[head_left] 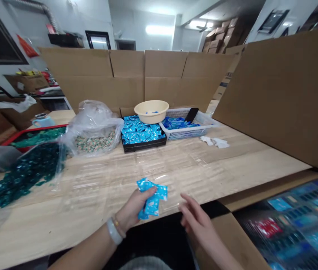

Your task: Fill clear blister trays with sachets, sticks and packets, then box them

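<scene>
Left hand [136, 207]: thumb pressed over the top of a fanned cluster of small, glossy, light-blue rectangular sachets [152, 205], its other fingers mostly hidden underneath; grasping. At least 3 sachets show; overlap prevents an exact count. Location: above the near edge of the pale wood-grain table [260, 157], in front of the person.

Right hand [197, 218]: beside the cluster, apart from it. Index finger reaches forward, the others loosely bent; slightly blurred. Nothing visible in its grasp, fingers released.

Surroundings: clear, moulded, thin plastic trays [119, 165] lie flat across the table just beyond the hands; individual edges hard to read. Behind them, a shallow black rectangular tray [144, 147] is heaped with matching blue sachets. A round cream plastic bowl [152, 117] sits above its back right corner, near a white perforated plastic basket [187, 132] of darker blue pieces.

Handling notes (judgement): the fan is uneven, with corners pointing several ways, so light thumb pressure should suit; a hard pinch could make slick film slide. Best to spread the edges so 1 sachet separates at a time, and have the right hand take it by a free corner. Keeping the cluster low over the table would limit losses past the near edge.
</scene>
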The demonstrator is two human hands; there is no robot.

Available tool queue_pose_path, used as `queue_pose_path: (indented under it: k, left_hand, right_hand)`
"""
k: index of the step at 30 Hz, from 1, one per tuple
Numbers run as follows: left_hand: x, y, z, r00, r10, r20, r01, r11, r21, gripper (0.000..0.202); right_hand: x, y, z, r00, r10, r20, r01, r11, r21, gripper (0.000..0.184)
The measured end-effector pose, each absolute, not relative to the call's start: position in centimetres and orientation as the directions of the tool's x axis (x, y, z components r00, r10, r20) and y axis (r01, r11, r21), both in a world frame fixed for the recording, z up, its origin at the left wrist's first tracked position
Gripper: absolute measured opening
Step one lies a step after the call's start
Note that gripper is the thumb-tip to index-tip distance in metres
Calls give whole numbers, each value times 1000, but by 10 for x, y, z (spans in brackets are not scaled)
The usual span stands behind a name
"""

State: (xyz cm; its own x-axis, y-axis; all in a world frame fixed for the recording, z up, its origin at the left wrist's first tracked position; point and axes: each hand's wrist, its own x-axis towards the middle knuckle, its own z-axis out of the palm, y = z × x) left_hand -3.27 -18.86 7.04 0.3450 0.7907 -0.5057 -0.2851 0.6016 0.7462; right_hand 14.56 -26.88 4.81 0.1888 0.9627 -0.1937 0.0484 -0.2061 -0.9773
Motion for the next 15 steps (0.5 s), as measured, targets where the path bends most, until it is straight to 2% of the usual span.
queue_pose_path:
  k: [3,7,9,10,12,14,15]
  left_hand:
    - [1,-196,73,450,771,-451,-341,615,711,34]
    - [27,-182,70,421,789,-447,-314,589,745,30]
    - [35,-165,67,387,808,-444,-295,565,771,26]
    - [38,-155,65,360,821,-443,-294,550,781,23]
    - [43,-132,62,295,849,-437,-286,515,808,18]
    - [44,-107,60,213,867,-450,-242,493,836,15]
    - [43,-95,60,166,868,-467,-216,495,842,14]
  right_hand:
    - [126,-222,51,120,987,-105,-99,-94,-991,35]
    - [124,-193,51,217,973,-78,-201,-34,-979,34]
    - [139,-176,47,287,957,-47,-176,4,-984,34]
    - [151,-162,45,338,941,-17,-116,24,-993,33]
    - [180,-126,40,430,900,72,138,14,-990,34]
    - [211,-80,37,446,881,159,436,-59,-898,32]
    - [224,-56,35,427,889,168,498,-76,-864,25]
